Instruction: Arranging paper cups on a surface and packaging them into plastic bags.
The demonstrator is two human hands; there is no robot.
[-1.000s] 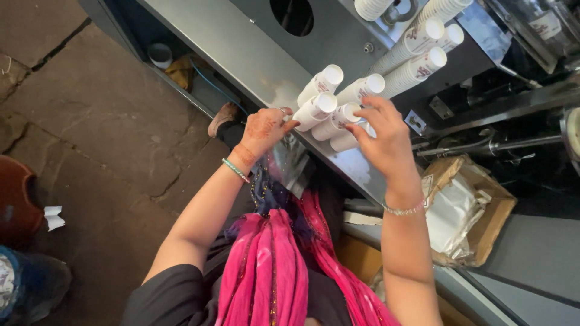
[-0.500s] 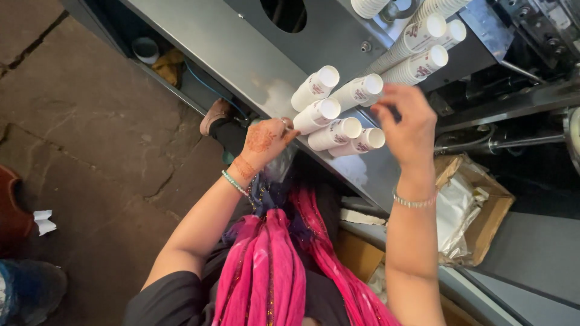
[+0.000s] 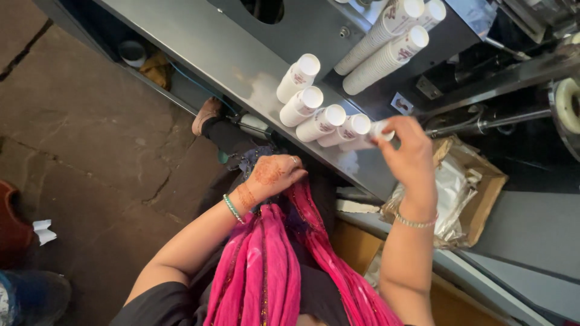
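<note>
Nearest to the camera is a pink scarf (image 3: 284, 265) that hangs down the front of the person, at 6 o'clock in the head view. From it the two bare arms go up toward a steel counter (image 3: 199, 45).

The left hand (image 3: 273, 175) is just above the scarf, near the middle of the view. It has a henna pattern on the back, a ring on one finger and a green bangle (image 3: 233, 208) on the wrist. Its fingers are curled in and pressed together; it is off the counter edge and apart from the cups, and I cannot tell if it holds anything.

The right hand (image 3: 411, 154) is at about 2 o'clock from the left hand and has a silver bangle (image 3: 415, 222) on its wrist. Its thumb and fingertips pinch the rim end of a white paper cup stack (image 3: 365, 140), which lies on its side on the counter.

This stack is the last in a row (image 3: 314, 105) of five stacks that lie side by side, touching, and run toward 10 o'clock.

At 4 o'clock from the right hand is an open carton (image 3: 477, 187) with clear plastic inside, below the counter.

Farther, at 1 o'clock, longer stacks (image 3: 386, 51) lean on a dark machine (image 3: 314, 27).
</note>
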